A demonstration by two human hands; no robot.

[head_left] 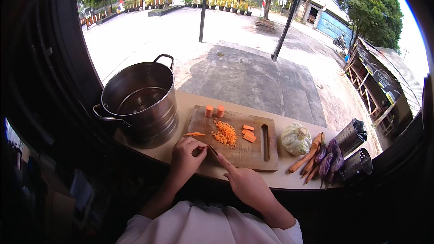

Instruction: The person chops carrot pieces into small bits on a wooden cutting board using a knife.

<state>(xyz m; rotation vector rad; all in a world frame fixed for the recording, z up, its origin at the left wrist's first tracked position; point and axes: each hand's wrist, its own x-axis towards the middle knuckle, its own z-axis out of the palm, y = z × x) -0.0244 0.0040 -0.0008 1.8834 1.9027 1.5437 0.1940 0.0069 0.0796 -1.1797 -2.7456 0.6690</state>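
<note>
My right hand (247, 184) grips a knife (213, 153), its index finger stretched along the top. The blade points up and left, beside the fingertips of my left hand (186, 154). Those left fingers are curled in a pinch at the near left edge of the wooden cutting board (244, 157); what lies in them is hidden. Thin carrot sticks (194, 134) lie just beyond the left hand. A heap of finely diced carrot (224, 133) sits mid-board, with flat carrot slices (248, 136) to its right. Two carrot chunks (214, 110) stand upright at the far edge.
A large steel pot (156, 117) with two handles stands left of the board. On the counter (280, 176) to the right are a cabbage (296, 138), whole carrots (308, 160), purple eggplants (332, 159) and two perforated metal holders (356, 165). Beyond lies a paved yard.
</note>
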